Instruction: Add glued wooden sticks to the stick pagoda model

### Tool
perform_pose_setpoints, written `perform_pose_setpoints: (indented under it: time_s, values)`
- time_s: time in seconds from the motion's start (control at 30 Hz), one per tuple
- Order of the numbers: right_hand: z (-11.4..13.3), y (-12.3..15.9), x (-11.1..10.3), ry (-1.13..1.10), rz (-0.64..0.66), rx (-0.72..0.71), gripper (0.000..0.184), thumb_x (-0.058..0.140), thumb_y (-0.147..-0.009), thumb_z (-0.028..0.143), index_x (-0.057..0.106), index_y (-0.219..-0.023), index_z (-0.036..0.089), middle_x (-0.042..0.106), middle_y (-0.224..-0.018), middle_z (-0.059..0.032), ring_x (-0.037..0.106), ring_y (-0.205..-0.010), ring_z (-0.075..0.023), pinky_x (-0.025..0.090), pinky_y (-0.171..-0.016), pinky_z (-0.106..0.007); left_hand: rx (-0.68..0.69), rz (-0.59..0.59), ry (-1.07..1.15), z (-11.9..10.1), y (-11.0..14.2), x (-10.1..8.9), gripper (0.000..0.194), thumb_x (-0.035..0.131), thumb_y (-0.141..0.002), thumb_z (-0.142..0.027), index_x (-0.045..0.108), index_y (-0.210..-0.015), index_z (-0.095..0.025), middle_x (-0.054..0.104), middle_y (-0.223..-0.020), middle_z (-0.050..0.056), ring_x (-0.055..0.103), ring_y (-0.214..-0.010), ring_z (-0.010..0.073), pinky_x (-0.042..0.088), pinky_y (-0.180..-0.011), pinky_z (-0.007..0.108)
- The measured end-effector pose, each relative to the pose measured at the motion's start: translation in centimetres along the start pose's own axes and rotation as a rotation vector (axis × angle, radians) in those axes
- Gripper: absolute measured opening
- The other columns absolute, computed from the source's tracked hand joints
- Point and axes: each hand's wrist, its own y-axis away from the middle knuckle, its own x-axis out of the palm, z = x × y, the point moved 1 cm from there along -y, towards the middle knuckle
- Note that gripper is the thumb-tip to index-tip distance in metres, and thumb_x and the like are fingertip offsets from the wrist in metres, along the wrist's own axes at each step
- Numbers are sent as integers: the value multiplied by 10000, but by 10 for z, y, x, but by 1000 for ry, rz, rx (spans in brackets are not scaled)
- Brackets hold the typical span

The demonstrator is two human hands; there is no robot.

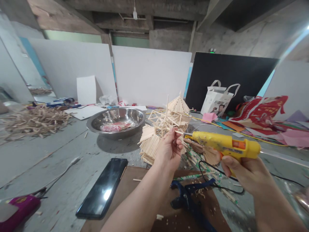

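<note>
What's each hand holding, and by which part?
Right hand: yellow hot glue gun, by its handle. Left hand: thin wooden stick, pinched near the end facing the nozzle; its other end can't be made out.

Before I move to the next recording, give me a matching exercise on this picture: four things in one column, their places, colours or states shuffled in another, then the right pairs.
Column 1
1. glue gun
2. smartphone
3. metal basin
4. wooden-stick model

Column 2
A. holding a plastic-wrapped packet
B. partly hidden behind the left hand
C. yellow, gripped in the right hand
D. black, lying screen up

Right pairs: 1-C, 2-D, 3-A, 4-B
</note>
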Motion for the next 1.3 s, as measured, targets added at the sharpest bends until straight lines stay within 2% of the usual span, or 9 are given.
perform_pose_setpoints:
  time_s: [0.2,0.37,0.5,0.67,1.0,1.3]
  values:
    - [1,-1,2,-41,-44,30,293,515,-679,460,516,-604,177,430,-403,30,395,-349,-88,330,-335,-213,57,-10,-28,2,-2,-3,100,580,-684,-216,571,-717,-122,515,-531,-29,424,-360,6,338,-326,96]
    - [5,-1,4,-83,-79,57,308,517,-669,477,511,-612,175,430,-391,35,392,-339,-92,331,-332,-221,122,-64,-62,2,-5,-4,95,568,-691,-208,568,-713,-115,508,-524,-28,429,-360,11,345,-328,101]
    - [6,-3,4,-89,-54,65,322,510,-661,504,522,-627,185,439,-393,34,390,-335,-94,326,-340,-229,141,-90,-76,2,-6,-3,86,553,-701,-190,564,-711,-105,510,-521,-22,432,-361,16,357,-332,107]
    - [7,-4,3,-70,-14,59,347,483,-674,525,525,-612,187,435,-373,32,387,-336,-94,321,-349,-230,105,-73,-46,2,-7,-4,56,571,-681,-156,554,-702,-108,523,-534,-18,441,-372,15,368,-342,101]
    - [4,-4,5,-81,-44,83,363,501,-660,528,496,-556,180,420,-359,35,382,-330,-88,304,-338,-221,42,-45,-16,2,-4,-3,76,496,-743,-157,544,-710,-108,521,-529,-19,434,-362,8,362,-334,91]
    - [1,-4,5,-78,-48,75,334,492,-684,500,503,-613,173,426,-380,38,380,-342,-88,296,-355,-223,27,-22,-20,2,-3,-2,79,511,-738,-176,554,-716,-113,523,-541,-17,432,-365,5,361,-336,88]
